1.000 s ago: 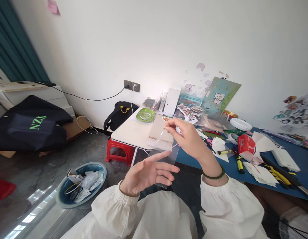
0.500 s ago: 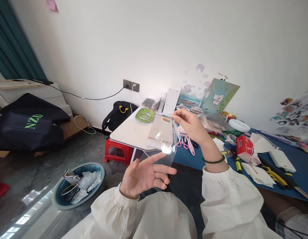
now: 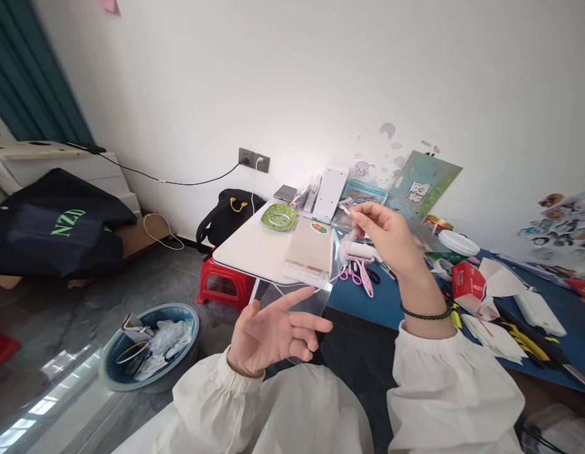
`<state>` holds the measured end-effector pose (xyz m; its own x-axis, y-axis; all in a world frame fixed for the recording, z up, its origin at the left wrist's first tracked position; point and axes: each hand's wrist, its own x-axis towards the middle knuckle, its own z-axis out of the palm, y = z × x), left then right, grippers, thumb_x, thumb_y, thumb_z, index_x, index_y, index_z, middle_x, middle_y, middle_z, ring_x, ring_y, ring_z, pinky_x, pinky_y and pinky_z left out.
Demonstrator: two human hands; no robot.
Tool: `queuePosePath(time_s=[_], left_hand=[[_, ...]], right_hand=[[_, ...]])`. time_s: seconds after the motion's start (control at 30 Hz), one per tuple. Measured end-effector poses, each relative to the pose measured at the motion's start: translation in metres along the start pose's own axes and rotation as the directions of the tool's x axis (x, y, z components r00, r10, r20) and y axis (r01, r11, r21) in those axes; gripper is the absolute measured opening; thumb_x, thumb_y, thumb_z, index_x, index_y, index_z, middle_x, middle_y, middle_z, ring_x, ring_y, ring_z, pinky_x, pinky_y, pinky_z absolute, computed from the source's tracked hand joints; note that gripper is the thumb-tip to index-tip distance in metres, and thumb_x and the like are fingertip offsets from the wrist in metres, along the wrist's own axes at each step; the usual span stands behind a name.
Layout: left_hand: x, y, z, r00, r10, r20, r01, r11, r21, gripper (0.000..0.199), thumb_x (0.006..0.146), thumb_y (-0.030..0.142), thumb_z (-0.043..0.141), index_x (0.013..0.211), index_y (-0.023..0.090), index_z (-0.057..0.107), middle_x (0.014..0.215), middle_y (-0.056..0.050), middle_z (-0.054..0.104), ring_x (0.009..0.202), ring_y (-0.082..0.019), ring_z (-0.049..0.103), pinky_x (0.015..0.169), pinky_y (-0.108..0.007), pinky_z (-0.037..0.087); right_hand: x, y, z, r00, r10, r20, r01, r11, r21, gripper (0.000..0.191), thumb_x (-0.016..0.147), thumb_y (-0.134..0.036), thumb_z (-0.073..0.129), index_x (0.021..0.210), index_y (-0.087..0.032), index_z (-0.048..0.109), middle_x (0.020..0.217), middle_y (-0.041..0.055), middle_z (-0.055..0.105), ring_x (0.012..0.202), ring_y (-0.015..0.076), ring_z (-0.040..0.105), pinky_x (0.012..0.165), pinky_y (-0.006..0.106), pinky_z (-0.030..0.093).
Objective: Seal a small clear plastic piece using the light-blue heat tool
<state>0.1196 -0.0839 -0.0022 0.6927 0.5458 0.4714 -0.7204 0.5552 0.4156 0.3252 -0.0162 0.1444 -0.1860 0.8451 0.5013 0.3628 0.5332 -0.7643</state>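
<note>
My right hand (image 3: 380, 230) is raised over the desk, thumb and fingertips pinched on a clear plastic film (image 3: 338, 251) that hangs down to the left. Lower and closer to me, my left hand (image 3: 280, 331) is palm up with its fingers spread. Transparent plastic also shows around the left hand, but I cannot tell whether it touches the palm. Beyond the hands, a greyish-beige board (image 3: 308, 246) with a carrot sticker (image 3: 319, 228) lies on the white table. Beneath the right hand are a pink-handled lint roller (image 3: 365, 268) and pink scissors (image 3: 351, 272).
On the white table (image 3: 240, 252) sits a green dish (image 3: 279, 217). The blue desk mat (image 3: 363, 309) to the right carries a red box (image 3: 469, 285), white papers and black-and-yellow tools. A blue basin (image 3: 190, 331) of plastic scraps and a red stool (image 3: 223, 284) stand on the floor at left.
My right hand has moved right, drawing the clear film away from over the board. My left hand stays spread in nearly the same place. The view has shifted slightly.
</note>
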Motion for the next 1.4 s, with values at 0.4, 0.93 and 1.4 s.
queuePosePath(time_s=[0.4,0.93,1.4], left_hand=[[0.000,0.000,0.004,0.995,-0.012,-0.103,0.013,1.000,0.014,0.071,0.080,0.062,0.051,0.130,0.012,0.052,0.116,-0.025,0.066,0.085,-0.026,0.068,0.067,-0.032,0.051],[-0.061,0.048,-0.005,0.874,0.314,-0.370,-0.211,0.933,0.292,0.063,0.089,0.055,0.043,0.136,0.014,0.048,0.129,-0.024,0.058,0.100,-0.026,0.064,0.083,-0.033,0.049],[-0.090,0.062,-0.030,0.763,0.376,-0.525,-0.300,0.926,0.227,0.066,0.085,0.055,0.050,0.136,0.014,0.048,0.127,-0.021,0.060,0.098,-0.025,0.064,0.085,-0.034,0.049]], right_hand=[[-0.017,-0.005,-0.004,0.989,-0.002,-0.149,-0.010,0.997,-0.078,0.013,0.085,-0.032,0.060,0.080,-0.021,0.063,0.064,-0.0014,0.055,0.057,0.0130,0.056,0.056,0.026,0.048],[0.033,0.052,0.117,0.991,-0.135,-0.010,0.119,0.905,-0.408,0.019,0.093,-0.023,0.043,0.091,-0.016,0.060,0.093,0.0105,0.065,0.086,0.0227,0.063,0.080,0.037,0.047],[0.041,0.105,0.215,0.910,0.006,0.415,0.233,0.821,-0.521,0.012,0.090,-0.019,0.056,0.092,-0.015,0.067,0.099,0.0066,0.070,0.102,0.0204,0.061,0.094,0.042,0.044]])
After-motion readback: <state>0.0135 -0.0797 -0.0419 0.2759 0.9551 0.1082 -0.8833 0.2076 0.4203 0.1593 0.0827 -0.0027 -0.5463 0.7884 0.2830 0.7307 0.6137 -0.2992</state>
